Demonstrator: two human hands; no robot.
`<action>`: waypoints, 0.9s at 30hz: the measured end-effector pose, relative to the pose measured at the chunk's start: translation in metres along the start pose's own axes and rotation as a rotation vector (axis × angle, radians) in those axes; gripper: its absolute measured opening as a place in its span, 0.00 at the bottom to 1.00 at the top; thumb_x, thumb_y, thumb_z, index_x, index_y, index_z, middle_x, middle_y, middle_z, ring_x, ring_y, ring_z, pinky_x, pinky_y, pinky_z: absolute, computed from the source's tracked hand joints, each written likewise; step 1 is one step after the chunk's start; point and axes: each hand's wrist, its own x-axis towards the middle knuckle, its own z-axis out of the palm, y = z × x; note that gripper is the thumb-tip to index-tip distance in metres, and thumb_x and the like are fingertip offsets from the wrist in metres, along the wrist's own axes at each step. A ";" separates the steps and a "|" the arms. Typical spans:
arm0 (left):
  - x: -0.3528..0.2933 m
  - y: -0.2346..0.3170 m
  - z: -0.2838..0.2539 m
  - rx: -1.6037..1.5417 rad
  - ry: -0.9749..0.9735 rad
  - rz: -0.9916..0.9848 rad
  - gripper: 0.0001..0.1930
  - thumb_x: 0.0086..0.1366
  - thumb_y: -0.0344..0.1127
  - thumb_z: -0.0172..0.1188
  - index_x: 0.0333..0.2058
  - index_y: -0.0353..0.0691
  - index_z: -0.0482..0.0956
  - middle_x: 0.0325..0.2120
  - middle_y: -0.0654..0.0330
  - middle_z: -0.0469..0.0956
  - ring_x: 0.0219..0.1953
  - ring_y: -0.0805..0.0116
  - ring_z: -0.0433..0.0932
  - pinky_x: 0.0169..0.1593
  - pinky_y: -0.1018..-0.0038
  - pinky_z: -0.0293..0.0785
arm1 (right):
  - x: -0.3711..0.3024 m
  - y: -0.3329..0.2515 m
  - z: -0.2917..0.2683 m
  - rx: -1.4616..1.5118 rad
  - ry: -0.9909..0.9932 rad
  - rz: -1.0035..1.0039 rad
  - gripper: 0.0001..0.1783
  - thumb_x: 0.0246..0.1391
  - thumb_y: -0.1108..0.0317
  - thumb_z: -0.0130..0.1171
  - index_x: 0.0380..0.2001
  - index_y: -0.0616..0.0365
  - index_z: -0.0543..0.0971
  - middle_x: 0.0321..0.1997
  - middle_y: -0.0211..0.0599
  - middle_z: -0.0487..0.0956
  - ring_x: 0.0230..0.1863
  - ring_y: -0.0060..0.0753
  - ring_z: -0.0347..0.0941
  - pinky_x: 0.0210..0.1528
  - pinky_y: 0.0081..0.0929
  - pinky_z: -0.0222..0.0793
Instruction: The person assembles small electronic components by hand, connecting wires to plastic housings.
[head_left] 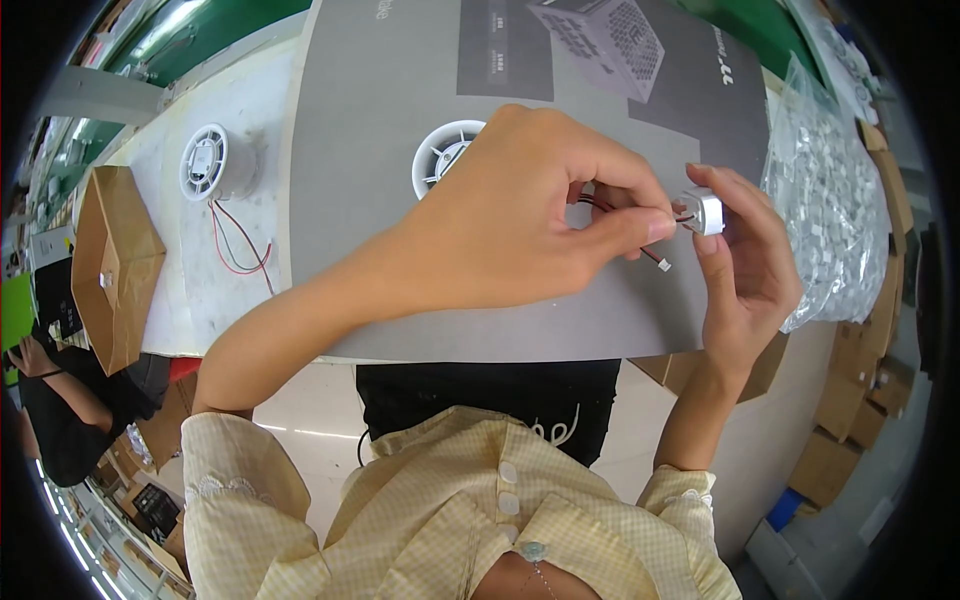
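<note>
Between the thumb and fingers of my right hand (752, 250) is a small white round part (706, 212), held near the right side of the grey mat (400, 335). Dark and red wires (600, 203) run from it into my left hand (540, 205), which pinches them close to the part. A small white connector (664, 265) hangs from a wire end below my left fingertips. Behind my left hand, a white round housing with spokes (432, 160) lies on the mat, partly hidden. A similar spoked housing (205, 165) with loose red and black wires (238, 245) rests on the white tabletop to the left.
A clear plastic bag (825, 200) full of small white pieces lies right of the mat. An open cardboard box (120, 270) stands at the table's left edge, with another person's arm (75, 390) beyond it. More cardboard boxes (825, 450) are stacked at the right.
</note>
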 end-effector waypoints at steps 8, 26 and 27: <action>0.003 0.002 -0.003 -0.176 -0.053 -0.126 0.05 0.63 0.31 0.65 0.33 0.36 0.86 0.22 0.63 0.83 0.25 0.80 0.77 0.30 0.80 0.67 | 0.000 0.002 0.004 0.052 0.029 -0.121 0.18 0.52 0.85 0.62 0.48 0.71 0.79 0.50 0.55 0.80 0.51 0.45 0.79 0.51 0.31 0.77; 0.001 0.004 -0.017 0.667 -0.072 0.500 0.09 0.51 0.33 0.69 0.32 0.45 0.80 0.38 0.69 0.79 0.40 0.67 0.75 0.49 0.70 0.65 | -0.007 0.006 0.012 -0.109 0.049 0.048 0.18 0.48 0.85 0.65 0.45 0.68 0.83 0.46 0.47 0.82 0.44 0.33 0.78 0.46 0.25 0.75; 0.000 0.007 -0.015 0.780 -0.048 0.558 0.09 0.49 0.34 0.68 0.31 0.45 0.81 0.38 0.69 0.78 0.39 0.68 0.74 0.46 0.71 0.66 | -0.008 0.010 0.012 -0.113 0.055 0.052 0.18 0.48 0.85 0.65 0.45 0.68 0.83 0.46 0.47 0.82 0.44 0.33 0.78 0.46 0.25 0.75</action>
